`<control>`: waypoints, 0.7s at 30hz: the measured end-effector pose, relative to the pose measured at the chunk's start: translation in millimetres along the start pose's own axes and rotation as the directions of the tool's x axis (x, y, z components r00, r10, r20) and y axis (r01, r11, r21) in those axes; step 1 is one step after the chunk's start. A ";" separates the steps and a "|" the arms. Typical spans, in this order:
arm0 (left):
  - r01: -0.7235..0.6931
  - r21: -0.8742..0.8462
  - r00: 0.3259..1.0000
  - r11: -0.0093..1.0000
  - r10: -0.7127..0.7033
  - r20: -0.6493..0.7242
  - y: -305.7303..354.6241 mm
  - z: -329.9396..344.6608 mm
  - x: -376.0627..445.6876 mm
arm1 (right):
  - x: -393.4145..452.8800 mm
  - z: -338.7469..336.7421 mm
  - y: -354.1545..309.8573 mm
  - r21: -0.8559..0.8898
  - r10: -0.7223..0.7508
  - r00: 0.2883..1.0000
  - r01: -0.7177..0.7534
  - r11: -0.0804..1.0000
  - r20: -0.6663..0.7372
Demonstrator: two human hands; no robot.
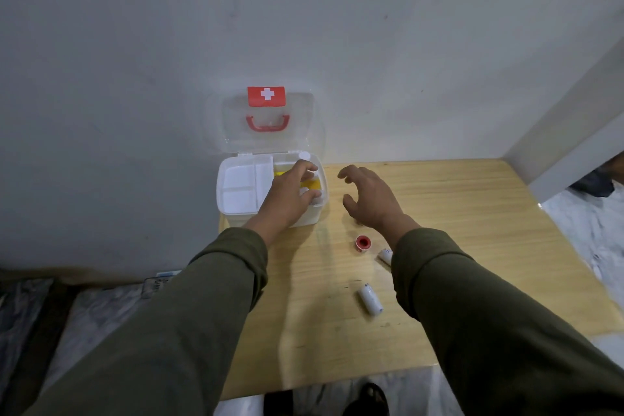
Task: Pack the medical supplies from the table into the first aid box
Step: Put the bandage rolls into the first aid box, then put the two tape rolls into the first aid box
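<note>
The white first aid box (236, 209) stands open at the table's far left corner, its clear lid (266, 118) with a red cross leaning on the wall. White pads fill its left compartments. My left hand (290, 192) reaches into the right compartment, fingers around a white-capped yellow bottle (312, 184). My right hand (368, 196) hovers open above the table just right of the box, holding nothing. A red tape roll (363, 242) lies near my right wrist. One white bandage roll (385, 255) is partly hidden by my right sleeve; another (370, 299) lies closer to me.
The wooden table (472, 213) stands against a grey wall, with a wall corner at the right. A bed with patterned cloth lies at the lower left. A dark sandal (369, 398) is on the floor below the near table edge.
</note>
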State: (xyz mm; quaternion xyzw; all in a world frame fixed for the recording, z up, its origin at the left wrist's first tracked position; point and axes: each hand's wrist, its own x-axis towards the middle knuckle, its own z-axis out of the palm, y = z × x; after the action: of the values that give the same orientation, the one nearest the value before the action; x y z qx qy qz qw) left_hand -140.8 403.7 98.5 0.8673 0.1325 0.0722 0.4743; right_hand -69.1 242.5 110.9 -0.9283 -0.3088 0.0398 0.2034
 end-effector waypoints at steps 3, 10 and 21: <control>-0.025 0.024 0.999 0.999 0.026 -0.038 6.5 6.1 -1.6 | -0.2 -7.6 15.6 -0.016 0.023 0.999 -0.022 1.000 0.032; -0.006 0.094 0.982 0.996 0.023 -0.186 19.1 20.1 -3.7 | 10.5 -13.7 44.7 -0.006 -0.066 0.991 0.067 0.998 0.116; 0.036 0.261 0.898 0.965 0.083 -0.432 16.1 105.6 -38.2 | 26.7 2.0 102.4 0.048 -0.267 0.902 0.267 0.962 0.339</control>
State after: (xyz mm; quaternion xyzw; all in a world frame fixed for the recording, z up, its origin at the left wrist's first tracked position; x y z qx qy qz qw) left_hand -148.2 299.1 55.1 0.8853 0.2339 0.2533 0.3121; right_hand 9.1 184.5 69.3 -0.8560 -0.4637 0.1725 0.1502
